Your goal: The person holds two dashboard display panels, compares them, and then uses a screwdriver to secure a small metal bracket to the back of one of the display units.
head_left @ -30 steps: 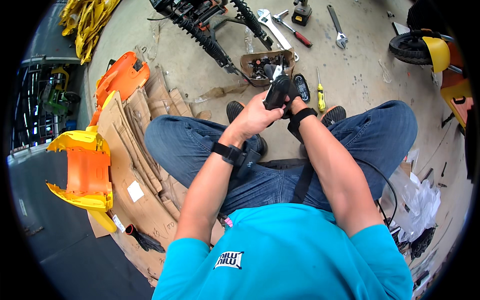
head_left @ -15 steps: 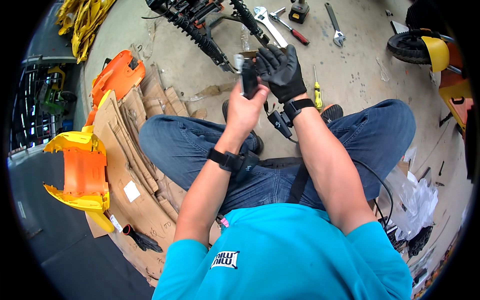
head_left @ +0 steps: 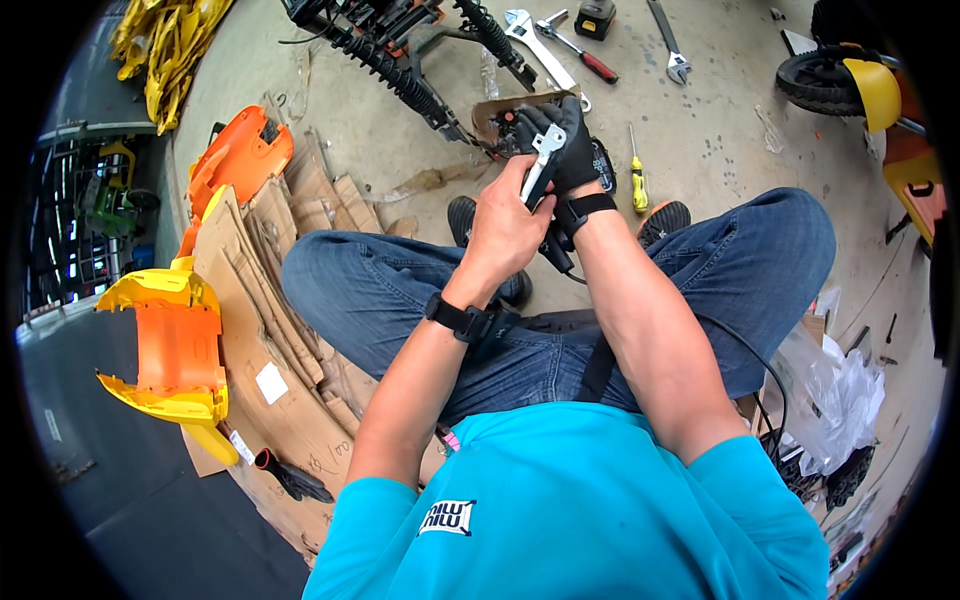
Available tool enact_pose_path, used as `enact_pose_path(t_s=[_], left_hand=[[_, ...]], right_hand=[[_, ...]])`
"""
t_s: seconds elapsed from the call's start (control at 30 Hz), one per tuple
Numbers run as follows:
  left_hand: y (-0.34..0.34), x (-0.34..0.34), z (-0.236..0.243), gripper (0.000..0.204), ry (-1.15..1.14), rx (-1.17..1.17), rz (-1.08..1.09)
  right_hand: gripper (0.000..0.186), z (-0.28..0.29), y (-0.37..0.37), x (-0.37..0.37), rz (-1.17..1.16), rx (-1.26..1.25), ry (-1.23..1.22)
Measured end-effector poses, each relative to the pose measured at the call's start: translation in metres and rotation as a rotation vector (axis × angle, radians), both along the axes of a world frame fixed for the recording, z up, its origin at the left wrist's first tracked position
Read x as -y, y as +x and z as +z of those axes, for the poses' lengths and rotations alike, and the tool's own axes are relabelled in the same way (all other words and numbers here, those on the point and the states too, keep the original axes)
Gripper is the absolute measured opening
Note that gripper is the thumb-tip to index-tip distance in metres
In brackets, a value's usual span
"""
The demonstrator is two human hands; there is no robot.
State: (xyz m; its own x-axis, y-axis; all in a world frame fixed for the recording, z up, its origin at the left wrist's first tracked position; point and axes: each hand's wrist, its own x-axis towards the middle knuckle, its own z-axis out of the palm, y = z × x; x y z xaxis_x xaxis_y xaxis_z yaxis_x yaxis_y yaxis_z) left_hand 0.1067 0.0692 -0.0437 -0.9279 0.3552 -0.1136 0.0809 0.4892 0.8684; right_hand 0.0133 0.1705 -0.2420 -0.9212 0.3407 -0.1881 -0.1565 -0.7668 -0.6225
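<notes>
My bare left hand (head_left: 513, 215) is closed around a silver metal part with a black body (head_left: 543, 157), held upright between my hands. My right hand (head_left: 570, 140), in a black glove, is just behind that part, open with its fingers apart and slightly bent; whether it touches the part is unclear. Beyond them sits a cardboard box of small hardware (head_left: 493, 118), partly hidden by my hands. A black object with a display (head_left: 604, 166) shows partly beside my right hand, near a yellow-handled screwdriver (head_left: 637, 185).
A vehicle frame with springs (head_left: 390, 70) stands ahead, beside wrenches (head_left: 535, 45), a ratchet (head_left: 585, 55) and a battery tool (head_left: 596, 18). Cardboard sheets (head_left: 255, 300), orange-yellow panels (head_left: 175, 345) and a glove (head_left: 290, 478) lie left; a wheeled vehicle (head_left: 820, 85) and plastic bags (head_left: 830, 400) are right.
My hands separated, showing the gloved right palm with spread fingers, then came back together. The part now shows more of its silver side, and the right fingers are more bent.
</notes>
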Motion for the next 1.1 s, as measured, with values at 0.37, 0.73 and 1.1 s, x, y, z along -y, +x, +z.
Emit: enact_pose_path(t_s=[0.37, 0.73, 1.1], left_hand=[[-0.010, 0.016, -0.015, 0.032, 0.213, 0.282, -0.063], [-0.006, 0.034, -0.015, 0.034, 0.210, 0.605, -0.288], [-0.013, 0.013, -0.024, 0.034, -0.314, 0.128, -0.145]], right_hand=[[0.047, 0.028, 0.011, -0.002, 0.153, 0.069, -0.502], [0.063, 0.003, 0.018, 0.001, 0.021, 0.269, 0.613], [0.036, 0.047, 0.096, 0.012, 0.824, 0.332, 1.629]])
